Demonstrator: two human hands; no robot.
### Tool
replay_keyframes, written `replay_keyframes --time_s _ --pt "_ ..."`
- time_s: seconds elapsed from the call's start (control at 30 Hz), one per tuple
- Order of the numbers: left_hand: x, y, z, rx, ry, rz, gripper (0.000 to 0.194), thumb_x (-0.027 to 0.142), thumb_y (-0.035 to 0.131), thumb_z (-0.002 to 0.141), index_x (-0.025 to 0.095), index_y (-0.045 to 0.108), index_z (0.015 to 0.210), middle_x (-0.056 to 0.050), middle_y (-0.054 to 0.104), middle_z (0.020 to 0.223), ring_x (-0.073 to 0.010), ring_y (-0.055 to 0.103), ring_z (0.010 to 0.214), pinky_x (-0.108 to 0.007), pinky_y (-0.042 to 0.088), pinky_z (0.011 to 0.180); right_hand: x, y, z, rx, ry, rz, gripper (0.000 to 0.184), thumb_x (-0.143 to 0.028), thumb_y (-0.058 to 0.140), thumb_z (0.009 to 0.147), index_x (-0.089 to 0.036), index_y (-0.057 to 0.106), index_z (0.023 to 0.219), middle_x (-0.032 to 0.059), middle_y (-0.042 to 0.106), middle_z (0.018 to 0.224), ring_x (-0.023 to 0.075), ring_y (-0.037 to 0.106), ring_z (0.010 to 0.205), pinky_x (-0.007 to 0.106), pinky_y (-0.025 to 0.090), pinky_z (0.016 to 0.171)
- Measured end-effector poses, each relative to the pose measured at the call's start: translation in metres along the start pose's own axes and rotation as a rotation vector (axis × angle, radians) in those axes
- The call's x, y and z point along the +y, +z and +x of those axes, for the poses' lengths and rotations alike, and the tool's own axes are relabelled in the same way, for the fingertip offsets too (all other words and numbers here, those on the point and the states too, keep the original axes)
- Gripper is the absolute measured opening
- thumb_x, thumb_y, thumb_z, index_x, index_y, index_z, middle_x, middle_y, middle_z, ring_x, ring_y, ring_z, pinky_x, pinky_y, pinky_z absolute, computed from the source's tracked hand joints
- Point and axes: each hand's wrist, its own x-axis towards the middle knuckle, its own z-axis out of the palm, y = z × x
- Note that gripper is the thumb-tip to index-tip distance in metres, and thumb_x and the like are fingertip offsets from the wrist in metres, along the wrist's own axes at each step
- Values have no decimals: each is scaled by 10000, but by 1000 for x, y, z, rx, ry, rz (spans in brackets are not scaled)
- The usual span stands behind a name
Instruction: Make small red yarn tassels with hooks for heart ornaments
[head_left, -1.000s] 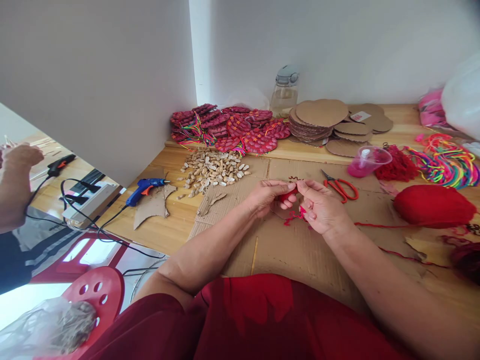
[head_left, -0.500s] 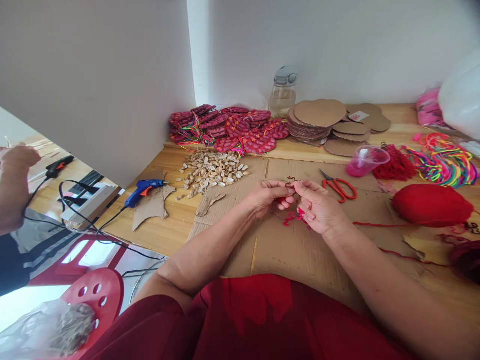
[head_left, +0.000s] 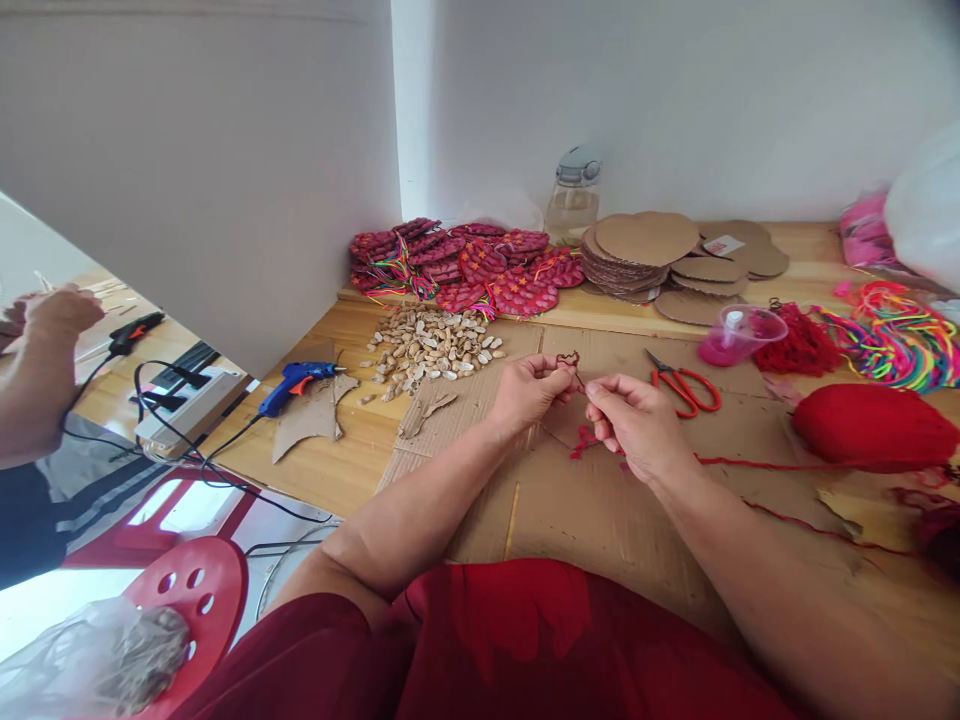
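Observation:
A dark red, crinkled strand of yarn [head_left: 568, 360] is pinched in my left hand [head_left: 531, 395], its wavy part standing above the fingertips. My right hand [head_left: 631, 420] pinches the strand's lower end just to the right, with a short straight stretch between the two hands. Both hands are held over a flat cardboard sheet [head_left: 570, 510]. Bright red yarn scraps [head_left: 583, 442] lie below the fingers. Orange-handled scissors [head_left: 686, 388] rest beyond my right hand. A red yarn ball [head_left: 870, 427] sits to the right, its loose end trailing toward my right forearm.
Peanut shells [head_left: 442, 350] and a blue glue gun [head_left: 296, 385] lie at left. Decorated red pieces [head_left: 495, 270], a water bottle [head_left: 574, 200] and stacked cardboard discs [head_left: 645, 240] stand behind. Colourful cords [head_left: 896, 340] and a pink-stained plastic cup [head_left: 739, 335] are at right. A co-worker's hand [head_left: 64, 308] shows far left.
My hands have drawn slightly apart, and the strand now stretches between the fingertips. Its wavy part shows above my left hand. The whole view has shifted a little.

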Motion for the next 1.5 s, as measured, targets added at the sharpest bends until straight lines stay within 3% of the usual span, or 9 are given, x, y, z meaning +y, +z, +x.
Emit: replay_keyframes --time_s 0.23,0.6,0.87,1.07,1.3,1.37,1.5 --pt "-4 -3 2 12 37 0 241 351 698 761 123 620 745 -4 665 701 -44 553 525 -175 432 534 0 1 -7 -12 -188 -229 229 -401 675 795 -181 613 772 -21 609 600 74 539 400 161 342 330" --pt "-2 -3 1 -33 -68 -174 295 374 740 717 122 615 804 -3 680 784 -24 543 496 -154 392 460 2 0 -2 -16 -121 -187 221 -379 659 800 -189 581 720 -52 566 547 45 449 343 155 303 300" --pt "-1 -3 2 -81 -98 -291 250 320 737 746 117 606 809 -5 663 743 -55 603 569 -156 472 518 4 -6 3 -46 -84 -220 240 -406 664 779 -183 583 738 -40 575 573 57 471 376 166 291 319" --pt "2 -1 3 -81 -100 -393 126 214 625 851 101 599 804 -33 672 738 -80 641 587 -176 533 559 4 -18 11 -89 -86 -376 245 -415 641 791 -182 569 770 -28 591 613 79 516 421 190 360 393" --pt "6 0 1 -129 -105 -406 139 210 606 882 95 603 804 -69 692 806 -135 711 716 -192 567 621 -10 -47 22 -79 -80 -623 248 -444 588 823 -198 589 786 15 657 706 140 606 538 253 428 516" --pt "6 -1 1 -142 -113 -401 138 218 622 874 99 605 806 -66 690 825 -146 720 754 -170 551 589 -15 -60 26 13 -97 -742 259 -457 563 838 -205 622 827 32 674 722 173 628 600 281 438 560" --pt "4 -3 1 -185 -111 -376 135 230 626 869 107 600 821 -68 691 851 -159 731 781 -114 446 438 -22 -88 32 347 -105 -1251 265 -447 584 823 -206 682 875 88 707 782 274 652 769 351 420 627"
